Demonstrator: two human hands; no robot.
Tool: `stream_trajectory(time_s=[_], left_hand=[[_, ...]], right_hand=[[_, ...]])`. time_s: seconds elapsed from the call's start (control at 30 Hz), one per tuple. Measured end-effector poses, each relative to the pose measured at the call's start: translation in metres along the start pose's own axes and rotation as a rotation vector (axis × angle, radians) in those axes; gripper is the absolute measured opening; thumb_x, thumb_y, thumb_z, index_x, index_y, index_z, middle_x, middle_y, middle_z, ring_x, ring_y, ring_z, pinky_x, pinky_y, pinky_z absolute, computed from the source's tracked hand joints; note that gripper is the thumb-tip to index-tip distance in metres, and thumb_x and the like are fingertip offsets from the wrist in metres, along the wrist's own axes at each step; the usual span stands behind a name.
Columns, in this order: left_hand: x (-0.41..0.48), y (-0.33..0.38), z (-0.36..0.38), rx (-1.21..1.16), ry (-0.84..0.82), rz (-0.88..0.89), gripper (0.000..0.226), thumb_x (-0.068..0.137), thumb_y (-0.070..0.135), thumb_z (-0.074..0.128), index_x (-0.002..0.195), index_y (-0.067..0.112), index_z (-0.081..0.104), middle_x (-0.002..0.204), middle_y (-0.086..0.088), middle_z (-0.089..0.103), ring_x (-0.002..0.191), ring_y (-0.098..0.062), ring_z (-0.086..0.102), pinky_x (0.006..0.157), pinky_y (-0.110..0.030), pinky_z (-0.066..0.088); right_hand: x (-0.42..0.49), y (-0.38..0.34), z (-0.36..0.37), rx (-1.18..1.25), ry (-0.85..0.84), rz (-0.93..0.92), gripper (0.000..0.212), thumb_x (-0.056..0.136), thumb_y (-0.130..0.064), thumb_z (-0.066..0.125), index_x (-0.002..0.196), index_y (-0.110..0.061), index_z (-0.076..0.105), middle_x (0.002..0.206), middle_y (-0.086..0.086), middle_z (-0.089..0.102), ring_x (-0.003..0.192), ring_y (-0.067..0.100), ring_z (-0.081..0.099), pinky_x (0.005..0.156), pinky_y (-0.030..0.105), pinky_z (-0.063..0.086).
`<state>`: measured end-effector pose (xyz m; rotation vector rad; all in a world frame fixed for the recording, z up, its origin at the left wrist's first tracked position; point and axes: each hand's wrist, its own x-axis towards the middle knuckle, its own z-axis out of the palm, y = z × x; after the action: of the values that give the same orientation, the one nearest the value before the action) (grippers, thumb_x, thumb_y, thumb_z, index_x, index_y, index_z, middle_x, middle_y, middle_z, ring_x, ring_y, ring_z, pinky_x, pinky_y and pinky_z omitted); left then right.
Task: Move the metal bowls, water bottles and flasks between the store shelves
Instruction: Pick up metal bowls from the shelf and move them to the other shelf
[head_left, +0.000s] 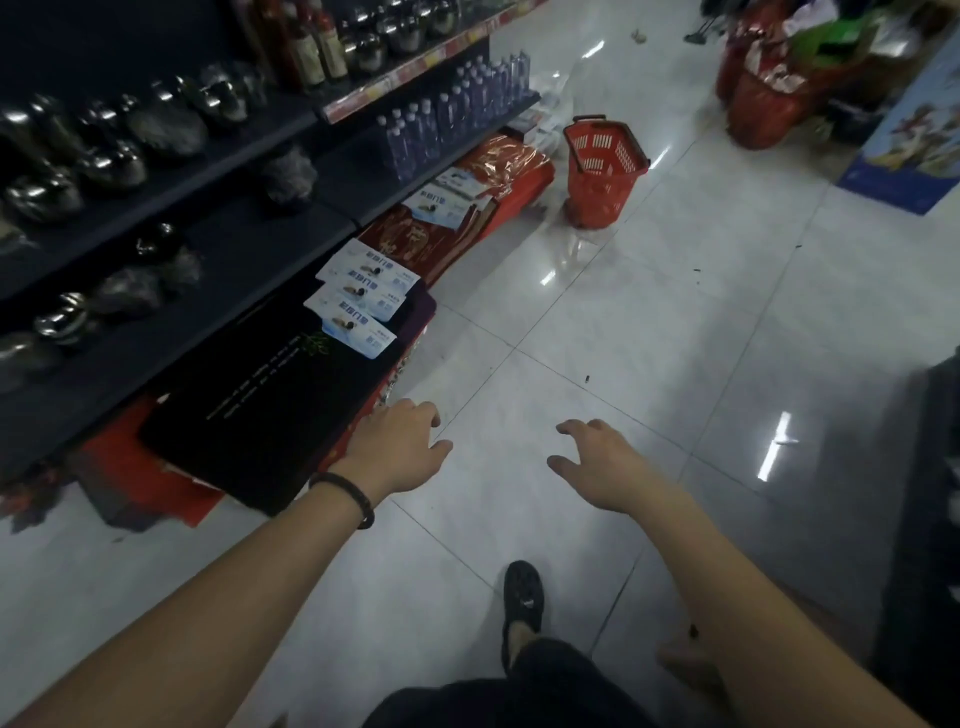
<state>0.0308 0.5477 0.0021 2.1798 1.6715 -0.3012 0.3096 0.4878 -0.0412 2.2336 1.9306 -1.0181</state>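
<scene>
On the dark shelves (249, 254) at my left, the metal bowls (104, 161) sit in rows along the upper board, up to its front edge, and a few more bowls (65, 317) lie on the board below, near its left end. Farther down the aisle, tall dark bottles with pale labels (311, 47) stand on the top board beside more bowls. The water bottles (447, 119) are packed upright on the board beneath, toward its far end. Under the shelves a flat black box (260, 410) lies on the floor (675, 322) on top of red goods, with white packets (358, 301) along its far edge and red boxes (498, 176) beyond them. My left grip (400, 447), with a dark band (347, 493) on the wrist, hangs at the near right corner of the black box, fingers loosely spread and holding nothing; I cannot tell whether it touches the box. My shoe (523, 592) is on the tiles below. A red basket (602, 166) stands on the floor just past the red boxes. My right grip (608, 467) hovers over bare tile, fingers apart and slightly curled, holding nothing. Red sacks (763, 98) sit at the far right.
</scene>
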Motion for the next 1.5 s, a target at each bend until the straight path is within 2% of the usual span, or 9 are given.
stream_trajectory(time_s=[0.3,0.5,0.63,0.73,0.9,1.07,1.17,1.33,1.5], left_hand=[[0.157,-0.006,-0.08,-0.032,0.0,-0.105,0.051,0.099,0.06,0.061,0.138,0.027,0.061,0.135,-0.002,0.062,0.119,-0.027,0.062,0.101,-0.049,0.056],[0.274,-0.027,-0.125,-0.076,0.02,-0.086,0.047,0.1,0.059,0.06,0.133,0.026,0.061,0.129,-0.003,0.061,0.116,-0.027,0.061,0.098,-0.047,0.056],[0.361,-0.051,-0.161,-0.08,0.021,-0.043,0.044,0.1,0.058,0.058,0.129,0.025,0.06,0.125,-0.004,0.061,0.113,-0.027,0.06,0.097,-0.046,0.056],[0.418,-0.065,-0.194,-0.099,-0.005,-0.035,0.048,0.101,0.059,0.057,0.136,0.026,0.06,0.13,-0.005,0.06,0.118,-0.028,0.06,0.099,-0.043,0.054],[0.507,-0.081,-0.238,-0.089,0.019,-0.039,0.049,0.1,0.058,0.058,0.137,0.026,0.061,0.136,-0.006,0.062,0.123,-0.031,0.06,0.103,-0.049,0.055],[0.593,-0.072,-0.274,-0.09,0.031,-0.032,0.045,0.1,0.055,0.059,0.135,0.026,0.062,0.132,-0.003,0.063,0.117,-0.027,0.063,0.1,-0.046,0.057],[0.65,-0.063,-0.295,-0.095,0.054,-0.055,0.04,0.099,0.053,0.062,0.129,0.026,0.064,0.13,-0.003,0.064,0.117,-0.027,0.063,0.101,-0.045,0.056],[0.731,-0.044,-0.339,-0.125,0.033,-0.125,0.039,0.099,0.054,0.064,0.126,0.026,0.065,0.129,0.0,0.064,0.118,-0.024,0.063,0.103,-0.044,0.056],[0.807,-0.044,-0.39,-0.114,0.074,-0.152,0.041,0.099,0.055,0.065,0.127,0.027,0.066,0.132,0.001,0.064,0.119,-0.025,0.064,0.101,-0.044,0.056]], right_hand=[[0.173,-0.013,-0.111,-0.027,-0.034,-0.063,0.063,0.105,-0.049,0.056,0.159,-0.021,0.04,0.151,0.013,0.047,0.139,0.032,0.047,0.108,0.043,0.045],[0.292,-0.048,-0.172,-0.04,-0.024,-0.103,0.063,0.105,-0.05,0.056,0.158,-0.021,0.041,0.148,0.014,0.049,0.134,0.032,0.051,0.108,0.044,0.048],[0.36,-0.073,-0.207,-0.046,-0.015,-0.073,0.062,0.104,-0.049,0.058,0.158,-0.021,0.041,0.147,0.013,0.049,0.132,0.031,0.052,0.105,0.04,0.047],[0.401,-0.087,-0.236,-0.037,-0.037,-0.051,0.062,0.105,-0.049,0.058,0.157,-0.021,0.042,0.146,0.012,0.049,0.13,0.029,0.053,0.102,0.037,0.046],[0.483,-0.098,-0.286,-0.008,0.057,-0.05,0.059,0.103,-0.049,0.059,0.154,-0.021,0.046,0.143,0.012,0.052,0.129,0.029,0.054,0.106,0.042,0.048],[0.572,-0.106,-0.335,0.019,0.046,-0.099,0.059,0.105,-0.048,0.058,0.156,-0.021,0.043,0.146,0.011,0.049,0.126,0.029,0.056,0.102,0.036,0.048],[0.632,-0.098,-0.366,-0.003,0.044,-0.133,0.061,0.105,-0.048,0.058,0.156,-0.019,0.043,0.144,0.013,0.051,0.122,0.029,0.058,0.1,0.037,0.049],[0.717,-0.083,-0.424,0.006,0.016,-0.154,0.07,0.104,-0.049,0.059,0.16,-0.016,0.033,0.152,0.015,0.049,0.138,0.031,0.052,0.111,0.041,0.045],[0.804,-0.096,-0.484,-0.058,0.007,-0.22,0.064,0.105,-0.048,0.058,0.158,-0.018,0.039,0.151,0.014,0.049,0.136,0.031,0.052,0.109,0.039,0.044]])
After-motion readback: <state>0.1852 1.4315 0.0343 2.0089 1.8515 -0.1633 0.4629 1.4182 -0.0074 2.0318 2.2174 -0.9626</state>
